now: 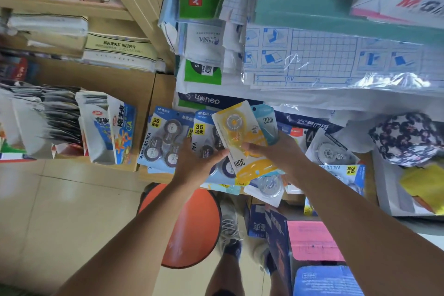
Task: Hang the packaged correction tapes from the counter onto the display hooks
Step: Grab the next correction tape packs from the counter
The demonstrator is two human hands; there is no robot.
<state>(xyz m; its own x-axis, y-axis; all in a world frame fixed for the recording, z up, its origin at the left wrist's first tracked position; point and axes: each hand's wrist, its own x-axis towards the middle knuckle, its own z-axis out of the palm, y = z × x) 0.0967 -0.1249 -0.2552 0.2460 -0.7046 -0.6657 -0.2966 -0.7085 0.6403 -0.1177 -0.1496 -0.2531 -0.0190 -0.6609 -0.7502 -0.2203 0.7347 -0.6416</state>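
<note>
The right hand [276,151] has its thumb curled over a yellow correction tape pack [242,137] and holds it, with a light blue pack [266,122] tucked behind it. The left hand [194,163] curls its fingers [216,155] round the edge of a blue value pack [204,137], and its fingertips touch the yellow one. More packs, like another blue value pack [161,137], lie on the tabletop [158,89] below both hands, and an orange stool [192,226] stands on the floor underneath.
</note>
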